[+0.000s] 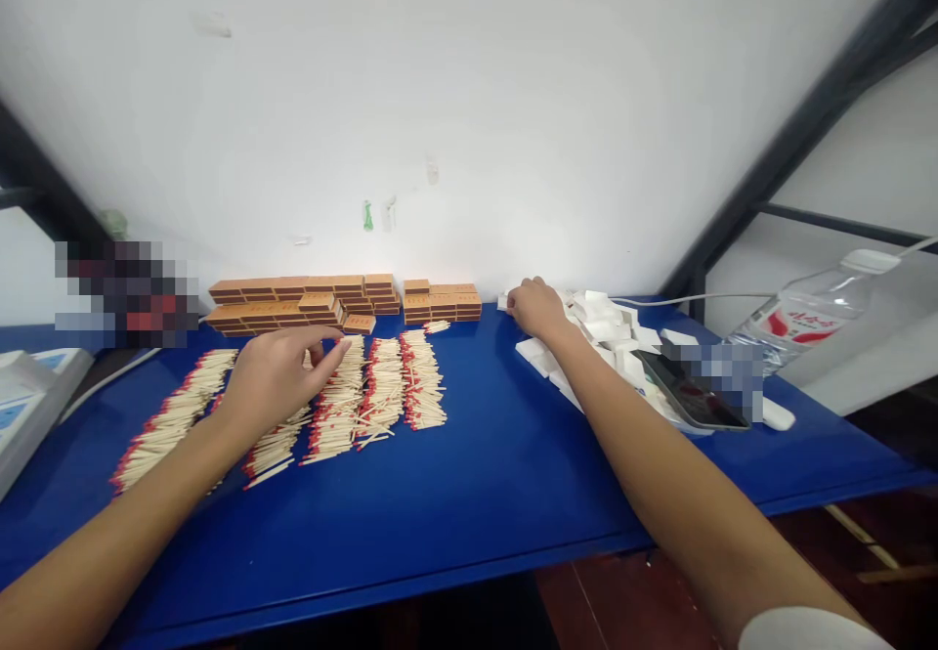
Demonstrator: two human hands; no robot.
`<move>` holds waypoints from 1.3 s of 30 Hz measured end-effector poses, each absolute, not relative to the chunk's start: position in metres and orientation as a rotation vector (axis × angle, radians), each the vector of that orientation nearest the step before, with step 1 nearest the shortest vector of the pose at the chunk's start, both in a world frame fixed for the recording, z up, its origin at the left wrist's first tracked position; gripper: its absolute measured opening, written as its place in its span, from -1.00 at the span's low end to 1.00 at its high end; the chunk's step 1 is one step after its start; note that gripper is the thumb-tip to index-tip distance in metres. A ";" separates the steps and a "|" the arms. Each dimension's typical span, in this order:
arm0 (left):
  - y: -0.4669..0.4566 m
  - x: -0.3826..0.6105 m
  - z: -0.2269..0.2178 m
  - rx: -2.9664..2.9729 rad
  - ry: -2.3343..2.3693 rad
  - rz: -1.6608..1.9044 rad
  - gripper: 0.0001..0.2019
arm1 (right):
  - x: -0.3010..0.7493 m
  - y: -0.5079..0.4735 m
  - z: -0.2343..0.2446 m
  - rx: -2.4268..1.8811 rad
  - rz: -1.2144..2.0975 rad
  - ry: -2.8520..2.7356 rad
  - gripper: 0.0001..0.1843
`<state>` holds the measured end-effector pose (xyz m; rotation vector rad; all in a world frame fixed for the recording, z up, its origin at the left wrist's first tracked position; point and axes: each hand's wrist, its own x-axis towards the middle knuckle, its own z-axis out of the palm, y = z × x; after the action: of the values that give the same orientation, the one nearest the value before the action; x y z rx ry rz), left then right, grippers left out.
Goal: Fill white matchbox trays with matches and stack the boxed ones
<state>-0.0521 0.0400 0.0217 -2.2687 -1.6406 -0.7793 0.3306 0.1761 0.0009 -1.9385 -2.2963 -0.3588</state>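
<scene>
Rows of red-tipped matches (pixel 381 386) lie spread across the blue table (pixel 476 494). My left hand (pixel 275 371) rests over the matches left of centre, with thumb and forefinger pinched at a few sticks. My right hand (pixel 534 308) reaches to the back of the table and curls its fingers onto a pile of white inner trays (pixel 608 332). What the fingers hold there is hidden. Stacks of orange matchboxes (pixel 337 300) line the wall behind the matches.
A phone (pixel 693 396) lies on the trays at the right, with a plastic water bottle (pixel 813 313) and a white cable behind it. A white device (pixel 29 396) sits at the left edge. A black metal frame stands at the right.
</scene>
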 end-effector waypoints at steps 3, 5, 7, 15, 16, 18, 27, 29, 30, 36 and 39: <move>0.041 -0.060 0.015 -2.296 -1.602 -0.887 -0.68 | 0.332 0.174 0.004 -1.935 -0.350 -2.309 -0.81; 0.040 -0.062 0.013 -2.335 -1.553 -0.951 -0.71 | 0.332 0.170 0.012 -1.921 -0.354 -2.306 -0.76; 0.038 -0.060 0.011 -2.361 -1.485 -1.006 -0.73 | 0.331 0.162 0.022 -1.911 -0.369 -2.294 -0.71; 0.021 -0.040 0.011 -2.477 -1.182 -1.113 -0.81 | 0.273 0.108 0.046 -1.450 -0.367 -2.490 -0.74; 0.019 -0.038 0.012 -2.487 -1.189 -1.099 -0.79 | 0.260 0.099 0.044 -1.272 -0.371 -2.547 -0.76; 0.018 -0.037 0.014 -2.517 -1.189 -1.086 -0.70 | 0.237 0.082 0.037 -0.993 -0.432 -2.602 -0.79; 0.016 -0.035 0.012 -2.604 -1.311 -1.202 -0.73 | 0.199 0.041 0.021 -0.530 -0.797 -2.553 -0.66; 0.016 -0.035 0.012 -2.624 -1.406 -1.192 -0.72 | 0.200 0.042 0.020 -0.485 -0.796 -2.536 -0.68; 0.016 -0.035 0.012 -2.640 -1.449 -1.193 -0.72 | 0.200 0.044 0.020 -0.474 -0.791 -2.529 -0.69; 0.013 -0.032 0.014 -2.622 -1.566 -1.330 -0.74 | 0.203 0.046 0.020 -0.512 -0.708 -2.540 -0.71; 0.013 -0.032 0.013 -2.571 -1.550 -1.363 -0.73 | 0.207 0.052 0.018 -0.558 -0.517 -2.473 -0.74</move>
<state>-0.0320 0.0127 0.0133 -2.5715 -1.5495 -1.3632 0.2072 0.0523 0.0181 -0.5583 -2.4729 -0.5173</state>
